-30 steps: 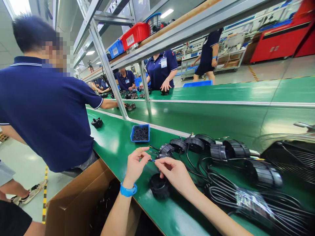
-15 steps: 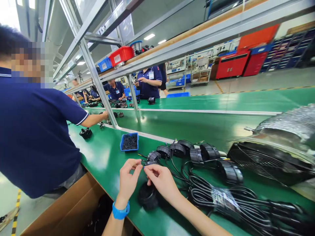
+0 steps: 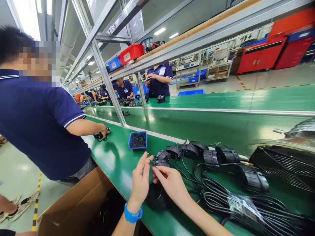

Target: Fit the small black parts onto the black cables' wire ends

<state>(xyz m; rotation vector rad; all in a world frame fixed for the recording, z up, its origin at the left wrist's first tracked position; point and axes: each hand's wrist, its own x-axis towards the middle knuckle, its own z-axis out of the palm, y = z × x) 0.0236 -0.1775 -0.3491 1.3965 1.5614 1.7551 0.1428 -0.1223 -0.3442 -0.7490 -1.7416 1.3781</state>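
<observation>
My left hand (image 3: 140,178), with a blue band (image 3: 133,213) on its wrist, is raised over the green bench, its fingers pinched near a thin wire end. Beside it my right hand (image 3: 171,183) pinches a thin wire, its tip bluish. The fingertips of both hands nearly meet. Below them a round black part (image 3: 156,196) sits on the bench, partly covered by my right hand. Several ribbed black round housings (image 3: 189,150) with cables stand behind and to the right. A blue bin (image 3: 137,140) of small black pieces lies beyond my left hand.
Coiled black cables (image 3: 236,203) and a black wire grille (image 3: 283,167) lie at the right. An open cardboard box (image 3: 71,203) is below the bench edge. At the left, a person in a navy shirt (image 3: 36,124) handles a dark part. A metal frame post (image 3: 108,82) rises ahead.
The view has swung left, so the bench items appear further right. The neighbouring person's hand has come nearer, onto a dark part. My hands stay close together, the left fingers slightly more extended.
</observation>
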